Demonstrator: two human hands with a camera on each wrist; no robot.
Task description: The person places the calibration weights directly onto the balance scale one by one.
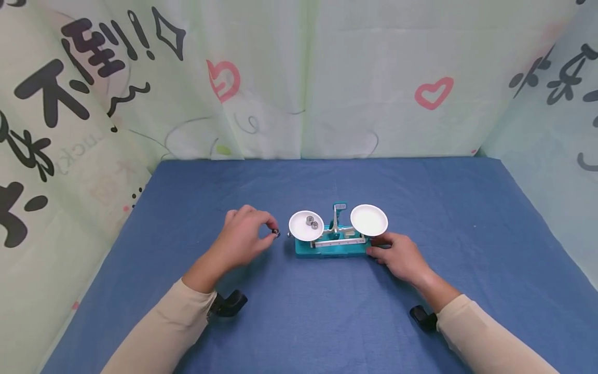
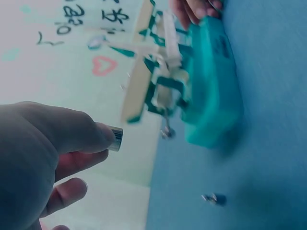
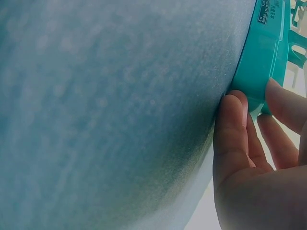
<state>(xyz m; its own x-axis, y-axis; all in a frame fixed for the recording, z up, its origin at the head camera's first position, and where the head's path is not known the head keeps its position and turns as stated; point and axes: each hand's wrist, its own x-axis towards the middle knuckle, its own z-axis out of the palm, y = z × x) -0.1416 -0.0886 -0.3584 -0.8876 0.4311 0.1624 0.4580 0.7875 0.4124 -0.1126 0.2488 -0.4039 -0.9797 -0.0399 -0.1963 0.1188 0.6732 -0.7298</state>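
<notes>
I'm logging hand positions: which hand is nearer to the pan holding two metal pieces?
Left. The left hand is just left of the pan, apart from it; the right hand is farther off, at the right end of the base.

Balance scale (image 1: 333, 251) between left hand (image 1: 244, 238) and right hand (image 1: 401, 255), two weights (image 1: 310, 221) in left pan (image 1: 301, 232), curtain (image 1: 348, 98) behind
</notes>
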